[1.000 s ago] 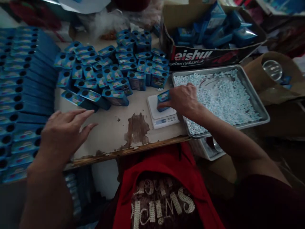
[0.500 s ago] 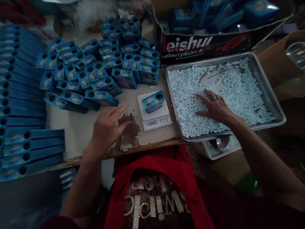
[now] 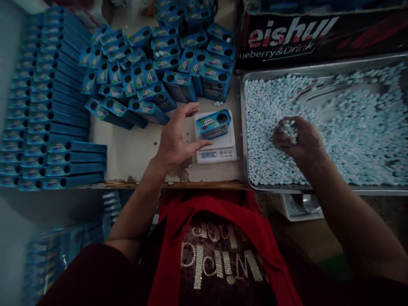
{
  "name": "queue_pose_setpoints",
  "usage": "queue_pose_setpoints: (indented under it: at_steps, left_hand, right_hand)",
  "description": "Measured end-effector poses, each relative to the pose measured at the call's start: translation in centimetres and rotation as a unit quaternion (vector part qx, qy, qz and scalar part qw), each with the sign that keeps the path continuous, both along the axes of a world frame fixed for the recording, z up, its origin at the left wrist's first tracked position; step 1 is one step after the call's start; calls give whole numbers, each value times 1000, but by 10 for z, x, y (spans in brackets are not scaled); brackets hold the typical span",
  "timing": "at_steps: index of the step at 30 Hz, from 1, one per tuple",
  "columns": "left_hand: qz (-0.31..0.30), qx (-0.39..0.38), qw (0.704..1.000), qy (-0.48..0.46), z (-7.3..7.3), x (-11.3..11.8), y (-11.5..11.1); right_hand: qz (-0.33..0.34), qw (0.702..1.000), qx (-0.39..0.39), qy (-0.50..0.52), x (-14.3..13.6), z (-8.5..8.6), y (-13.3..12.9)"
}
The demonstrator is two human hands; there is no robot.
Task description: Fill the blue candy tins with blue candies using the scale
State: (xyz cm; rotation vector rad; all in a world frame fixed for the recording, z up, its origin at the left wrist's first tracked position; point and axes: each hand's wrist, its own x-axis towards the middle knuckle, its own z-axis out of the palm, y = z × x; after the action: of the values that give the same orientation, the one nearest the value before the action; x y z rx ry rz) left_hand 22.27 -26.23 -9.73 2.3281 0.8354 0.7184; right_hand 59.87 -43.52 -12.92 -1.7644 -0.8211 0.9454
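A blue box (image 3: 213, 124) with a dark round hole in its top stands on a small white scale (image 3: 215, 155). Around the left end of that box my left hand (image 3: 178, 138) is spread, thumb and fingers apart, holding nothing. Over the metal tray (image 3: 245, 131), my right hand (image 3: 299, 138) is turned up with fingers curled round several small candies (image 3: 290, 129). Pale blue and white candies (image 3: 264, 157) cover much of the tray.
Many blue boxes (image 3: 154, 95) stand behind and left of the scale. Stacked rows of blue boxes (image 3: 57, 110) fill the far left. A black carton (image 3: 287, 42) borders the tray's back. A few loose candies (image 3: 218, 103) lie behind the scale.
My left hand has moved right, to the box on the scale. My right hand, spread on the candies before, has turned up and closed round some. The view has shifted.
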Motion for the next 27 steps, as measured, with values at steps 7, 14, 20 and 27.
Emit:
queue_pose_setpoints:
  at_steps: [7,14,20,27]
  left_hand:
    - [18,-49,997,-52,-23,30,-7]
    - [28,-18,995,-89,-20,49,-13]
    - [-112,67,987,-90,20,98,-30]
    - [-127,50,988,-77,9,153,-49]
  right_hand:
    - [-12,994,105,-14,-2,32,-4]
    - [-22,903,312,294,-26,36,26]
    - [-47,946,301,112,-34,58,37]
    - [-193,952,236,-31,-66,80,44]
